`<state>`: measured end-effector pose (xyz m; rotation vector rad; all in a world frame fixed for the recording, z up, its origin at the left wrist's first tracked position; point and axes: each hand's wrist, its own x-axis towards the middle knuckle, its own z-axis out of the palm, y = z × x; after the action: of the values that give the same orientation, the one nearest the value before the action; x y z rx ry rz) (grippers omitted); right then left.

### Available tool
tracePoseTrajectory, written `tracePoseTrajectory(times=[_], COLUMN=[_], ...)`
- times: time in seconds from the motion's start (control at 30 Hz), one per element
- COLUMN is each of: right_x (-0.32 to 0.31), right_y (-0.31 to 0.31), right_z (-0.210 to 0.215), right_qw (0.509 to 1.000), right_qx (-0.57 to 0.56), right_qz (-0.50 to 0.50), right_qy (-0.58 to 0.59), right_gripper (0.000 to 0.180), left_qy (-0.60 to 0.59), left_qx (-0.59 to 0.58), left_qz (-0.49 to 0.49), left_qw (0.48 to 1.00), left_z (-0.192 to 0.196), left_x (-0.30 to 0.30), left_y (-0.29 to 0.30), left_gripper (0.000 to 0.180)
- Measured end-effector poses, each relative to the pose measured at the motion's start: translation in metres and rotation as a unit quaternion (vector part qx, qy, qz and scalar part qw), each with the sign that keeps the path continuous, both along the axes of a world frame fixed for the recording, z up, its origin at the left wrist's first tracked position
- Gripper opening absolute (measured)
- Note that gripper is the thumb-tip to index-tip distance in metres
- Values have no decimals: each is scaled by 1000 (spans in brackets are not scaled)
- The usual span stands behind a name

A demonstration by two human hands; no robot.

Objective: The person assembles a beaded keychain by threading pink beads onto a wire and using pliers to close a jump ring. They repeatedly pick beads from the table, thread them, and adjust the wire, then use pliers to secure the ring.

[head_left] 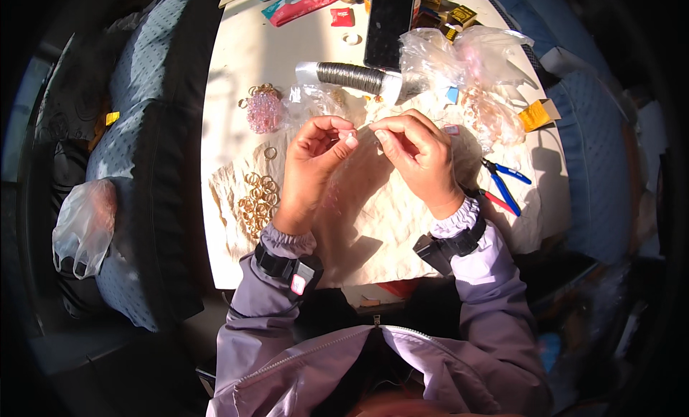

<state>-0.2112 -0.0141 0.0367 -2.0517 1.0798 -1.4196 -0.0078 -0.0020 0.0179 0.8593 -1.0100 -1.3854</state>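
Observation:
Both hands are raised over the middle of the cloth-covered table, their fingertips close together but apart. My left hand (314, 158) is closed in a pinch, with something pale and tiny at the thumb tip that is too small to name. Facing it, my right hand (422, 157) pinches thumb against forefinger; what it holds is too small to make out. Left of my left hand lies a heap of gold-coloured rings (257, 205), with a single ring (270, 153) above it. A cluster of pink beads (265, 113) sits farther up. Beyond my fingers lies a coil of dark wire (350, 77).
Blue-handled cutters (507, 184) and a red handle (497, 201) lie right of my right wrist. Clear plastic bags (459, 54), a black phone (389, 29) and a yellow box (538, 115) stand at the far and right side. Padded seats (136, 158) flank the table (233, 80).

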Motion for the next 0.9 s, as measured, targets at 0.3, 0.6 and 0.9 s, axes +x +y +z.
tracePoseTrajectory(times=[0.3, 0.6, 0.9], right_x=[3, 5, 7], right_y=[9, 8, 9], right_z=[7, 7, 6], right_qw=[999, 1000, 999], right_qx=[-28, -28, -6], right_qz=[9, 3, 40], right_qy=[23, 8, -36], right_gripper=[18, 16, 17], left_qy=[133, 53, 17], left_qx=[35, 5, -23], left_qz=[-69, -44, -37], left_qw=[988, 998, 999], left_z=[-9, 2, 1], left_x=[3, -2, -6], left_y=[2, 7, 8], left_gripper=[22, 22, 19])
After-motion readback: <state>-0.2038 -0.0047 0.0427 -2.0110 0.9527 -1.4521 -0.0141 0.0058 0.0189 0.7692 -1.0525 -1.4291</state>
